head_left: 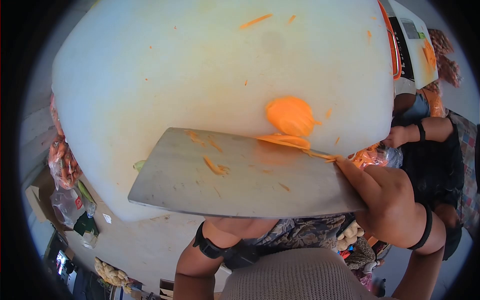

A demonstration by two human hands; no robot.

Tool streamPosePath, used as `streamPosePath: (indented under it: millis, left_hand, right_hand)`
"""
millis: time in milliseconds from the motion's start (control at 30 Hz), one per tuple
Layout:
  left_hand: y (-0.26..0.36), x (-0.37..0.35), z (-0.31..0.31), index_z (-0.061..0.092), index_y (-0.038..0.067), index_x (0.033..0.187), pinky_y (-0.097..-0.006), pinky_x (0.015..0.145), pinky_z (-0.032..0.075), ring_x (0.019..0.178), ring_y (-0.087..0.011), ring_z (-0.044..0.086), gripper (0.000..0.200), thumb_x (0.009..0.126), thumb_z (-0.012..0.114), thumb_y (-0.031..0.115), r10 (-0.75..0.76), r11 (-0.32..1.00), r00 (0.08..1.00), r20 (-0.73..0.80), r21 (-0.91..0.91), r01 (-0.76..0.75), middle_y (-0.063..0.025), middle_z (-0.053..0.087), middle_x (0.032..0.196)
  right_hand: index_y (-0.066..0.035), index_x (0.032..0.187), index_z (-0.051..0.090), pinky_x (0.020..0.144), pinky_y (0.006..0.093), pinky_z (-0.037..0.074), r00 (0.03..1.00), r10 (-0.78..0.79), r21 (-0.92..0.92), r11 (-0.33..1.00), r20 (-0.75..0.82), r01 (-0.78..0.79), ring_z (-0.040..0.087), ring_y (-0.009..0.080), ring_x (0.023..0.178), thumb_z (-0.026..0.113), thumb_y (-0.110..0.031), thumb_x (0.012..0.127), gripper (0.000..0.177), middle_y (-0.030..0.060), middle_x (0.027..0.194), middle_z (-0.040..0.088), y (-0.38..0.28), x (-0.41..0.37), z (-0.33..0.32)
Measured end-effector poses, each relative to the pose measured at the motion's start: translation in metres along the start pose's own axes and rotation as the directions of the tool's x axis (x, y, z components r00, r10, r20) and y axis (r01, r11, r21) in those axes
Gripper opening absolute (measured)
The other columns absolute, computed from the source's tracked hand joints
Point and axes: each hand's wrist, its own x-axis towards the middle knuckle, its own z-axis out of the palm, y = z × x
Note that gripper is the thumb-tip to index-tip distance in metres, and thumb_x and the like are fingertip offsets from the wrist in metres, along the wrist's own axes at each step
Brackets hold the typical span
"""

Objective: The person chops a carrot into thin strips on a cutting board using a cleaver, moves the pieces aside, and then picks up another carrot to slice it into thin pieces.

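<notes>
My right hand point(390, 192) is closed at the heel of a large cleaver point(250, 175), its index finger along the blade's edge. The handle is hidden in the grip. Orange shreds stick to the broad blade, which is tilted above the near side of a white cutting board point(200, 75). Just beyond the blade lies a rounded heap of thin orange slices point(290, 116), probably carrot. Against the blade's upper edge rests another orange slice point(285, 140). My left hand point(237, 226) is mostly behind the cleaver; only the wrist side shows, so its fingers are hidden.
Orange scraps point(256, 21) dot the board. At left are bagged carrots point(64, 162) and a cardboard box point(42, 200). A co-worker's hand point(395, 136) is by a bag of orange shreds point(372, 156) at right. Another cutting board point(422, 55) stands at far right.
</notes>
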Motion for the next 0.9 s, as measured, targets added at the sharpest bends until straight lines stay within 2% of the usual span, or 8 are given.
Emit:
streamPosePath:
  millis: [100, 233, 300, 333, 500, 733, 833, 900]
  left_hand:
    - [0.000, 0.008, 0.007, 0.072, 0.018, 0.101, -0.0408, 0.087, 0.049, 0.102, -0.0247, 0.060, 0.024, 0.079, 0.068, 0.026, 0.089, 0.986, 0.990, -0.107, 0.148, -0.072, -0.0019, 0.063, 0.113]
    - [0.001, 0.017, 0.010, 0.072, 0.018, 0.093, -0.0387, 0.077, 0.050, 0.092, -0.0228, 0.058, 0.017, 0.077, 0.067, 0.023, 0.099, 0.969, 0.988, -0.116, 0.235, -0.070, 0.0001, 0.063, 0.106]
    - [0.001, 0.023, 0.012, 0.071, 0.017, 0.086, -0.0352, 0.071, 0.048, 0.087, -0.0218, 0.055, 0.014, 0.072, 0.068, 0.016, 0.074, 0.969, 0.987, -0.146, 0.243, -0.036, 0.0004, 0.063, 0.101]
    - [0.000, 0.024, 0.013, 0.071, 0.017, 0.086, -0.0352, 0.071, 0.048, 0.087, -0.0218, 0.055, 0.014, 0.072, 0.068, 0.016, 0.082, 0.968, 0.986, -0.147, 0.247, -0.043, 0.0004, 0.063, 0.101]
    - [-0.002, 0.027, 0.016, 0.069, 0.013, 0.076, -0.0296, 0.071, 0.047, 0.088, -0.0217, 0.055, 0.020, 0.057, 0.067, 0.006, 0.103, 0.982, 0.977, -0.188, 0.176, -0.070, -0.0014, 0.063, 0.092]
    - [-0.006, 0.027, 0.014, 0.070, 0.011, 0.079, -0.0318, 0.071, 0.048, 0.088, -0.0226, 0.056, 0.024, 0.055, 0.066, 0.005, 0.163, 0.976, 0.955, -0.247, 0.181, -0.120, -0.0031, 0.065, 0.094]
    - [-0.004, 0.020, 0.007, 0.071, 0.011, 0.080, -0.0349, 0.076, 0.050, 0.091, -0.0244, 0.060, 0.024, 0.058, 0.069, 0.004, 0.111, 0.988, 0.978, -0.179, 0.125, -0.089, -0.0048, 0.067, 0.096]
    - [-0.005, 0.008, 0.007, 0.072, 0.010, 0.085, -0.0390, 0.083, 0.051, 0.092, -0.0276, 0.064, 0.019, 0.066, 0.072, 0.005, -0.075, 0.982, 0.995, -0.062, -0.180, 0.062, -0.0067, 0.068, 0.098]
  right_hand:
    - [0.006, 0.119, 0.058, 0.047, 0.0347, 0.042, 1.000, 0.008, -0.002, 1.000, -0.017, -0.008, 0.053, 0.0213, 0.052, 0.063, -0.003, 0.061, 0.059, 0.0059, 0.063, 0.048, 0.000, 0.001, 0.002]
    - [0.005, 0.117, 0.058, 0.048, 0.0358, 0.044, 0.999, 0.006, -0.016, 1.000, -0.033, -0.006, 0.055, 0.0239, 0.052, 0.062, -0.005, 0.068, 0.051, 0.0081, 0.063, 0.052, 0.001, 0.004, 0.007]
    - [0.003, 0.119, 0.058, 0.052, 0.0381, 0.045, 0.999, 0.047, 0.001, 0.999, -0.011, -0.047, 0.057, 0.0264, 0.057, 0.064, -0.002, 0.061, 0.059, 0.0091, 0.068, 0.054, 0.001, 0.007, 0.010]
    - [0.001, 0.120, 0.058, 0.055, 0.0403, 0.046, 0.996, 0.084, 0.016, 0.996, 0.020, -0.084, 0.059, 0.0288, 0.062, 0.067, 0.001, 0.054, 0.067, 0.0101, 0.072, 0.056, 0.001, 0.010, 0.012]
    - [0.001, 0.115, 0.059, 0.056, 0.0403, 0.048, 0.999, 0.043, 0.001, 0.999, -0.030, -0.043, 0.060, 0.0307, 0.060, 0.066, 0.000, 0.060, 0.055, 0.0115, 0.069, 0.058, 0.001, 0.026, 0.021]
    - [0.002, 0.119, 0.058, 0.056, 0.0385, 0.046, 0.996, 0.017, -0.009, 1.000, -0.084, -0.018, 0.058, 0.0290, 0.060, 0.067, 0.000, 0.058, 0.062, 0.0095, 0.069, 0.056, -0.003, 0.010, 0.016]
    - [0.006, 0.117, 0.058, 0.048, 0.0347, 0.044, 0.990, -0.043, -0.049, 0.998, -0.135, 0.036, 0.056, 0.0220, 0.052, 0.061, -0.005, 0.069, 0.049, 0.0069, 0.062, 0.052, -0.009, -0.005, 0.004]
    - [0.006, 0.117, 0.058, 0.047, 0.0338, 0.044, 0.992, -0.037, -0.064, 0.998, -0.123, 0.029, 0.056, 0.0209, 0.052, 0.062, -0.005, 0.068, 0.050, 0.0065, 0.062, 0.052, -0.011, -0.014, -0.002]
